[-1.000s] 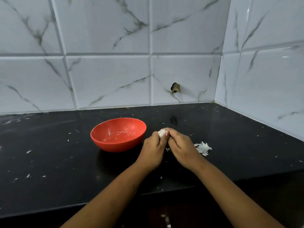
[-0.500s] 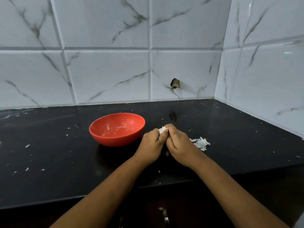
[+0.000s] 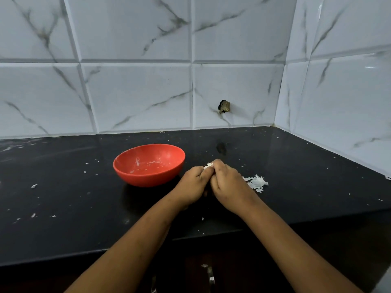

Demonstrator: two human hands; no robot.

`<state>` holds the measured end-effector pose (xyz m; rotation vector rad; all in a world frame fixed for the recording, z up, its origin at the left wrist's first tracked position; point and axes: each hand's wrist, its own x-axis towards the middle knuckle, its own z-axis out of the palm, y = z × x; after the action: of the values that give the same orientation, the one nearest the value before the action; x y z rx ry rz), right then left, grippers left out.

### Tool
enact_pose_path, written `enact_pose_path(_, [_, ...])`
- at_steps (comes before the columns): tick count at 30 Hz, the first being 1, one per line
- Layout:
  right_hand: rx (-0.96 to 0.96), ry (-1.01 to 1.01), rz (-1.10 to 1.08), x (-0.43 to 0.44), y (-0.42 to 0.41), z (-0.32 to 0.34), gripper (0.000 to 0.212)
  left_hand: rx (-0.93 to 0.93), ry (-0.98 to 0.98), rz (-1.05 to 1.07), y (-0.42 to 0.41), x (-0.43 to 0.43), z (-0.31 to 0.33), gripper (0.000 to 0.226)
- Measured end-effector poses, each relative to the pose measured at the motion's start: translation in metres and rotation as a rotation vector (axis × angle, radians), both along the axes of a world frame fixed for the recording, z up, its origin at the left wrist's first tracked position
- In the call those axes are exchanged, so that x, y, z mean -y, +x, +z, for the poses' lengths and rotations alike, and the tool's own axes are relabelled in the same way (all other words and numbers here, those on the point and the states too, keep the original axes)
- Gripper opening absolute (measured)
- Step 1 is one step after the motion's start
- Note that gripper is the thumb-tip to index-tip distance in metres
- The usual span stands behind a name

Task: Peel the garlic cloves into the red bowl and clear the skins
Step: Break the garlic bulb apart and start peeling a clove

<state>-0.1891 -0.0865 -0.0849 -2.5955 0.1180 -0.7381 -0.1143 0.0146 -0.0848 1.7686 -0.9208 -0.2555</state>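
Both grips are closed tight on one small white garlic clove [image 3: 209,165], held low over the desk [image 3: 63,197] between them. The left grip [image 3: 195,182] has its fingers curled under and its thumb pressed against the clove, and I judge it to be the steady holder. The right grip [image 3: 227,182] meets it knuckle to knuckle, fingertips pinching at the clove's top; this looks like the hand that tears the skin away. Only a sliver of the clove shows above the fingers, so how much skin is left on it cannot be told.

Just to the right of the right grip, a small heap of white skins [image 3: 257,182] lies on the desk. It is on the pulling side, probably because scraps fall where that hand lets go. To the left, near the left grip but apart from it, the red bowl [image 3: 148,179] sits upright, close enough for a short drop once the clove is bare. Its inside shows pale smears and crumbs; no whole clove can be made out in it.

The black desk carries scattered white flecks, mostly to the left and near the front edge. These and the heap are what the clearing has yet to take. Peeling seems to be the step in hand.
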Motion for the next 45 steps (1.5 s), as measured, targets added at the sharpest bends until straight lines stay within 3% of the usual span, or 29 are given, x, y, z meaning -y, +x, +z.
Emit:
enact_pose_path(5, [0.090, 0.162, 0.066, 0.006, -0.001, -0.001, 0.019, -0.087, -0.043, -0.055, -0.001, -0.004, 0.004, 0.047])
enact_pose_path(13, [0.170, 0.242, 0.066, 0.009, -0.001, -0.003, 0.029, -0.128, -0.094, -0.064, -0.002, -0.005, 0.005, 0.040])
enact_pose_path(24, [0.179, 0.260, 0.078, 0.007, 0.000, -0.002, 0.018, -0.125, -0.109, -0.089, 0.002, -0.005, 0.001, 0.040])
enact_pose_path(27, [0.193, 0.336, 0.096, 0.008, -0.001, 0.000, 0.018, -0.097, -0.075, -0.112, 0.004, -0.004, -0.001, 0.044])
enact_pose_path(32, [0.131, 0.517, 0.233, 0.008, -0.002, 0.002, 0.016, -0.079, -0.125, -0.078, 0.000, -0.004, -0.004, 0.025])
enact_pose_path(45, [0.133, 0.411, 0.153, 0.006, -0.002, 0.000, 0.015, 0.112, -0.052, 0.003, -0.006, -0.005, -0.003, 0.027])
